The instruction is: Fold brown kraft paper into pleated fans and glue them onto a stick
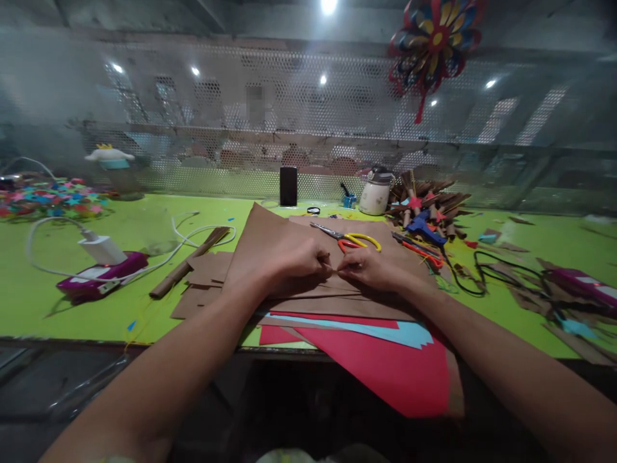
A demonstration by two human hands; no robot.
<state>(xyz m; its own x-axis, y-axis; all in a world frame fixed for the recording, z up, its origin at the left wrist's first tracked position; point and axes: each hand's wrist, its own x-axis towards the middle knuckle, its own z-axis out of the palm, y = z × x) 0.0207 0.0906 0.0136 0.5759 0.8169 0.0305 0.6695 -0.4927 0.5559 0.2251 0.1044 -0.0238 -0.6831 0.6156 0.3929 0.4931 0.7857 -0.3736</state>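
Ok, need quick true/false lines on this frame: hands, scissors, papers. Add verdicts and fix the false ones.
1. The left hand and right hand are close together over the brown paper. True.
2. The scissors lie on the brown paper. True.
3. The left hand grips the scissors. False: they lie loose, beyond the hands.
4. The red paper hangs past the near edge of the table. True.
5. The scissors are solid blue. False: they show silver, yellow and orange-red.

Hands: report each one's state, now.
Left hand: pinched closed; what it holds can't be told.
Right hand: pinched closed; anything held is too small to tell.
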